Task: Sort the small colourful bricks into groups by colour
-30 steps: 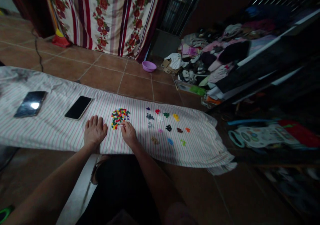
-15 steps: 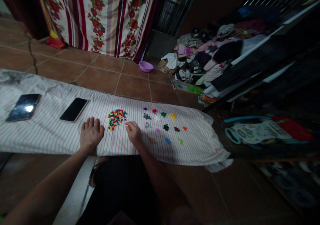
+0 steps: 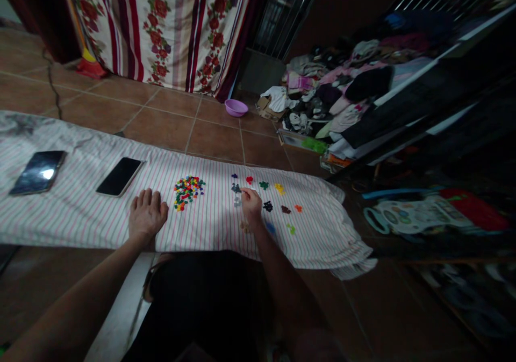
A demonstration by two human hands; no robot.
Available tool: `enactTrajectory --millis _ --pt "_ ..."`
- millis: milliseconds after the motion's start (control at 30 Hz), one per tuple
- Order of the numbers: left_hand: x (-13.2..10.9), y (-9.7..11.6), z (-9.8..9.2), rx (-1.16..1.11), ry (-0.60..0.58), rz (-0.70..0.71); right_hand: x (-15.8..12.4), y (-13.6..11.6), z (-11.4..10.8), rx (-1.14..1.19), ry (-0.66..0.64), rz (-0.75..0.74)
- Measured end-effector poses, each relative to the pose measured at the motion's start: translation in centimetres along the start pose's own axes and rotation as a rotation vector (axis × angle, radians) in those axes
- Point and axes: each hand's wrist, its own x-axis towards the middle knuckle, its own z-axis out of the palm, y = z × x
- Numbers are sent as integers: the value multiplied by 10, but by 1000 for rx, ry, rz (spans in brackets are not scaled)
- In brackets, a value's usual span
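Observation:
My left hand (image 3: 148, 214) lies flat on the striped cloth (image 3: 193, 238), just left of a mixed pile of small coloured pieces (image 3: 187, 192). Over the sorted groups, my right hand (image 3: 252, 203) is closed in a pinch, its fingertips at the dark grey pieces (image 3: 236, 188). What the pinch holds, if anything, is too small to make out. Around it lie light grey pieces (image 3: 237, 202), black pieces (image 3: 267, 206), red pieces (image 3: 249, 180), green pieces (image 3: 264, 185), yellow pieces (image 3: 279, 189) and tan pieces (image 3: 245, 226). My right hand and wrist partly cover the blue pieces (image 3: 270, 227).
A smartphone (image 3: 120, 176) and a dark, shiny tablet-like device (image 3: 38, 172) lie on the cloth at left. Beyond the far edge, a purple basin (image 3: 236, 108) stands on the tiled floor. Heaped clothes (image 3: 322, 88) fill the back right.
My right hand has moved right, from the edge of the mixed pile to the dark grey group, still pinched. My left hand has stayed in place.

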Motion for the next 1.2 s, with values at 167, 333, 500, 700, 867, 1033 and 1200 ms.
enactTrajectory --millis 167,333,500,700,867,1033,1200 --pt "0 -1 1 21 12 7 21 22 -27 -208 20 187" --pt "-1 -1 4 11 34 10 28 35 -39 -293 -21 203" --pt "-1 -1 3 17 31 2 30 38 -37 -373 -33 168" --pt "-1 0 1 23 26 8 27 40 -32 -422 -68 154" --pt "0 0 0 -23 1 -12 24 41 -30 -416 -80 139" --pt "0 0 0 -40 0 -17 23 39 -33 -413 -95 139" --pt "-1 -1 3 -16 17 -12 23 34 -37 -406 -97 122"
